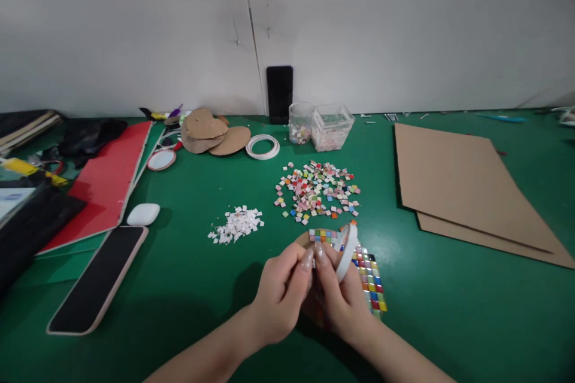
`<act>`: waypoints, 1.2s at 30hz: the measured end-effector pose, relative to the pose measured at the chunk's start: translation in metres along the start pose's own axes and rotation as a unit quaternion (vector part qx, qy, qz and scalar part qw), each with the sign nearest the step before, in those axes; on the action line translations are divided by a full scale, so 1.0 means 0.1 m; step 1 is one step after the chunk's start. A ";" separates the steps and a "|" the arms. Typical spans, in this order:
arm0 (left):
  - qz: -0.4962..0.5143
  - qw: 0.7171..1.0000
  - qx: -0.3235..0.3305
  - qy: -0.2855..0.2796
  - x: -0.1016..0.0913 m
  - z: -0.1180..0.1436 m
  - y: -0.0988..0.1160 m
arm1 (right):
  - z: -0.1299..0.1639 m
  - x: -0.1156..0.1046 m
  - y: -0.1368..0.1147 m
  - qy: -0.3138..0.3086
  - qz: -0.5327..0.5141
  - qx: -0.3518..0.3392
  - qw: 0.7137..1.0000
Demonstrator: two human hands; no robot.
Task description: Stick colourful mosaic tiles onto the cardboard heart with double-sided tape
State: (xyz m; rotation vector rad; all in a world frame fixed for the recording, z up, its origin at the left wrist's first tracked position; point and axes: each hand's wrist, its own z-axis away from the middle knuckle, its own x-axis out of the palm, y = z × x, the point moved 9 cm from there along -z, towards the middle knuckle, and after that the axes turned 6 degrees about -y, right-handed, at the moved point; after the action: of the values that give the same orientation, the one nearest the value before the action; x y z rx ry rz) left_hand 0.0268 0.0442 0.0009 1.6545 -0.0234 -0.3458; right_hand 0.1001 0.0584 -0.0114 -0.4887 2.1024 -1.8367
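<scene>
Both hands work above the left part of the mosaic tile panel (374, 284). Left hand (279, 290) pinches a small white piece (313, 263); right hand (344, 296) is curled closed, white tape roll (347, 260) hooked in its fingers over the panel. Loose mosaic tiles (317, 188) lie beyond the panel.

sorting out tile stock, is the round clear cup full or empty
Neither, it's partly full: small coloured tiles show in the lower part of the cup, with bare clear wall above them.
</scene>
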 end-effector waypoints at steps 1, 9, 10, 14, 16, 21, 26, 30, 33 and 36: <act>-0.085 0.995 0.054 0.005 -0.02 0.00 0.10 | 0.01 -0.01 0.00 0.005 0.002 -0.002 1.000; -0.291 0.927 0.236 0.009 0.07 0.13 0.40 | 0.02 0.00 0.00 0.006 -0.012 -0.011 1.000; -0.254 0.942 0.218 0.000 0.06 0.13 0.38 | 0.02 0.00 0.01 0.008 -0.018 -0.004 1.000; -0.040 0.996 0.080 -0.032 0.04 0.09 0.15 | -0.01 -0.06 0.09 0.025 -0.033 0.032 0.999; -0.001 0.999 0.033 -0.025 0.01 0.07 0.08 | -0.02 -0.05 0.10 0.018 -0.047 0.043 0.998; -0.027 0.999 -0.014 -0.010 -0.04 0.02 0.01 | -0.03 -0.05 0.08 0.019 -0.085 0.050 0.995; -0.001 0.998 -0.069 -0.002 -0.02 0.03 -0.07 | -0.01 -0.07 0.12 0.033 -0.097 0.058 0.993; 0.020 0.996 -0.087 -0.018 0.03 0.02 -0.09 | -0.01 -0.03 0.09 0.010 -0.119 0.043 0.992; 0.016 0.996 -0.087 -0.014 0.02 0.01 -0.10 | -0.01 -0.02 0.06 0.007 -0.108 0.038 0.993; 0.000 0.997 -0.079 -0.008 0.01 0.01 -0.10 | -0.04 -0.04 0.01 0.012 -0.073 0.026 0.997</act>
State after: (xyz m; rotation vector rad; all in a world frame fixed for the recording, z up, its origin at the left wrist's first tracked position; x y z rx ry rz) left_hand 0.0256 0.0444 -0.0090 1.4953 -0.0075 -0.3527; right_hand 0.1022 0.0638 -0.0121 -0.6257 2.0779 -1.9800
